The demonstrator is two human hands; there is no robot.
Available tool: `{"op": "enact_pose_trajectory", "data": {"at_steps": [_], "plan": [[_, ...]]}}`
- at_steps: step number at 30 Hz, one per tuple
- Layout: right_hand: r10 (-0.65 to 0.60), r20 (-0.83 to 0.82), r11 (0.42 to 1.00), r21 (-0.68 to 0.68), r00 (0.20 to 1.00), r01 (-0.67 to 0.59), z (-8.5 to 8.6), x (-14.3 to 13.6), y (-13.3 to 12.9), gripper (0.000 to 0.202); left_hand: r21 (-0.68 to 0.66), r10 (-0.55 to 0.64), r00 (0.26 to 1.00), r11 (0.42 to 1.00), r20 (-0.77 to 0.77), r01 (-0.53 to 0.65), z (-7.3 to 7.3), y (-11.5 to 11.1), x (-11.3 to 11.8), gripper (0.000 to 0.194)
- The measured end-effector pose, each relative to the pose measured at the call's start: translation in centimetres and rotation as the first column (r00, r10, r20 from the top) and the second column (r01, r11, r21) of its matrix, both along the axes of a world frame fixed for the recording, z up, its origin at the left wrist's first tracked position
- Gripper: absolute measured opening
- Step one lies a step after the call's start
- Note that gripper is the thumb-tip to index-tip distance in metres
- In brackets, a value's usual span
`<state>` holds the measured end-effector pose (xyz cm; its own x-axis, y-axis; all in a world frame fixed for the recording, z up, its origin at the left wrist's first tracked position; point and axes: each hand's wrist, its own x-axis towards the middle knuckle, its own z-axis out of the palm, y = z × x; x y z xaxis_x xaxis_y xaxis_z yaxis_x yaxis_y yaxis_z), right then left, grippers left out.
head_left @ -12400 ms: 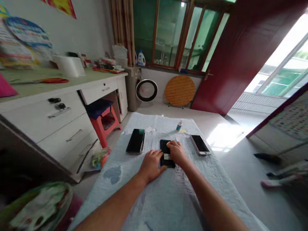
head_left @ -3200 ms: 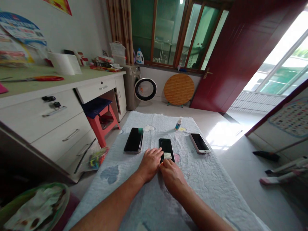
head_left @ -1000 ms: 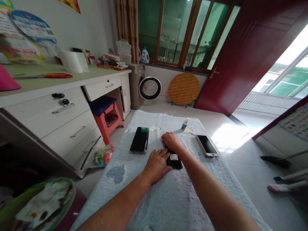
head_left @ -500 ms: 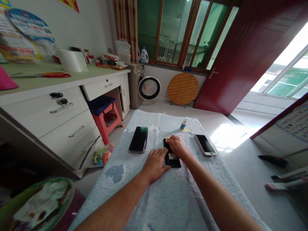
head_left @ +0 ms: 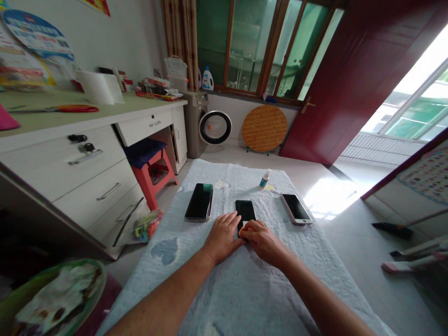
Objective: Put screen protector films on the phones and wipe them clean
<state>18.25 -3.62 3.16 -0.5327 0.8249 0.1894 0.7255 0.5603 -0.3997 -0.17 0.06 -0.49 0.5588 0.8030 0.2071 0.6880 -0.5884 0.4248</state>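
Note:
A black smartphone lies on the pale blue cloth in front of me, with a light label on its lower part. My left hand rests along its left side and lower corner, fingers stretched out and touching the edge. With closed fingers, my right hand presses a small orange wiping piece on the phone's lower end. Most of that piece is hidden, so cloth or sponge I cannot tell. Another dark phone lies to the left, a white-framed phone to the right. Behind stands a small spray bottle.
The patterned blue cloth covers the table. A white desk and a red stool are at the left, with a waste bin near my left arm. Farther back are a washing machine and a round wooden tabletop.
My right hand has slid from the phone's far end toward me to its near end, taking the orange piece along. The phone's top is now uncovered. My left hand stays beside the phone.

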Motion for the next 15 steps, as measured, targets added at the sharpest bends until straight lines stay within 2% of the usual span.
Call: {"op": "enact_pose_trajectory", "data": {"at_steps": [3, 7, 15], "plan": [[-0.034, -0.011, 0.999, -0.019, 0.999, 0.034, -0.2, 0.8, -0.5, 0.025, 0.004, -0.009, 1.0, 1.0, -0.013, 0.009, 0.2, 0.0, 0.0, 0.064], [-0.099, -0.027, 0.995, -0.003, 0.995, 0.099, -1.1, 1.9, 0.1, 0.028, -0.001, -0.009, 1.0, 1.0, -0.021, 0.009, 0.2, 0.0, 0.0, 0.066], [-0.212, -0.005, 0.974, 0.075, 0.977, 0.212, -2.4, 2.6, 4.4, 0.03, -0.02, -0.013, 1.0, 1.0, -0.025, 0.013, 0.5, 0.1, 0.0, 0.067]]}}
